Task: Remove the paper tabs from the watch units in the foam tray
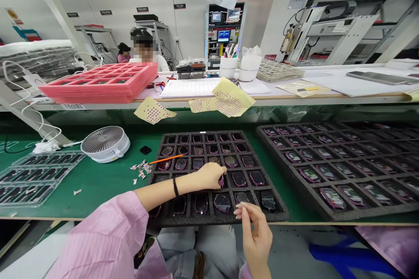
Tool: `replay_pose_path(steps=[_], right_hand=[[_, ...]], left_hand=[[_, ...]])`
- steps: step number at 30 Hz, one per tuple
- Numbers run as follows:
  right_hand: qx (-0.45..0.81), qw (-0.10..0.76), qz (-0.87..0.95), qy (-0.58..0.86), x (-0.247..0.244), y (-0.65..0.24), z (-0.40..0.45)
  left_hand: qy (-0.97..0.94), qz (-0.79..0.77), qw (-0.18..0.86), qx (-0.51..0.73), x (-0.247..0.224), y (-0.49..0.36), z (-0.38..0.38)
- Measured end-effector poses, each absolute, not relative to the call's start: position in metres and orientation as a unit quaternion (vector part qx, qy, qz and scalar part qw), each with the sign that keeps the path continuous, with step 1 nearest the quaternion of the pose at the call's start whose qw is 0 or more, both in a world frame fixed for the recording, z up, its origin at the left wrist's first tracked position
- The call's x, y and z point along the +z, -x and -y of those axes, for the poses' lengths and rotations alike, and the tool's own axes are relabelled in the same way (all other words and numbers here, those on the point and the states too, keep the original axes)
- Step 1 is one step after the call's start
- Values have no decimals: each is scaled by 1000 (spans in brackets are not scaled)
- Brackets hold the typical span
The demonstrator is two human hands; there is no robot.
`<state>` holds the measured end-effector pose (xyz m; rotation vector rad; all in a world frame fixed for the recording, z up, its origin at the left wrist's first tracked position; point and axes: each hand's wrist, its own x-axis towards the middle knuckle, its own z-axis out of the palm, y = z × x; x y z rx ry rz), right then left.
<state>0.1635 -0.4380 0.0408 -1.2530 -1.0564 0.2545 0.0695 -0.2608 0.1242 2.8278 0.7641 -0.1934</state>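
Observation:
A black foam tray (pixel 279 215) lies before me, its compartments holding rounded, watch-like parts with dark glass and purple rims. Inside one compartment right of the middle, my left hand (pixel 209 176) pinches a purple-rimmed watch-like part (pixel 221 181), mostly hidden by the fingers. At the tray's front edge hovers my right hand (pixel 257 232), thumb and fingertips drawn together; whether a small thing is between them I cannot make out. Just beyond its fingertips sits another watch-like part (pixel 241 199). Some parts in the front row, like this one (pixel 222 203), lie askew and look film-covered.
A second foam tray (pixel 303 183) of similar parts stands at right. On the green mat (pixel 108 187) are a white fan (pixel 105 144), an orange stick (pixel 166 159), small pale tabs (pixel 141 169) and clear trays (pixel 39 178). A shelf edge (pixel 183 103) holds a pink foam tray (pixel 101 83).

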Motion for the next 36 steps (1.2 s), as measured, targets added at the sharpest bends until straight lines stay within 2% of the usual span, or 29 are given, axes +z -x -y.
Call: replay_pose_path(steps=[5,10,18,22,25,30,36], right_hand=[[212,666,404,590,61,-173,417],[399,574,466,543,77,-150,390],[416,548,541,484,64,-80,356],[505,568,445,473,70,-54,346],[617,580,318,426,81,-51,344],[679,593,221,372,87,-55,346],[683,588,210,379,80,-56,349]], left_hand=[[-949,-269,159,32,134,-48,269],[-943,-281,134,120,141,-15,303],[-925,-347,94,121,124,44,332],[-906,-343,162,188,135,92,326],[-857,-422,164,246,138,133,310],[-798,-573,85,167,98,170,272],[-787,-593,91,141,66,168,248]])
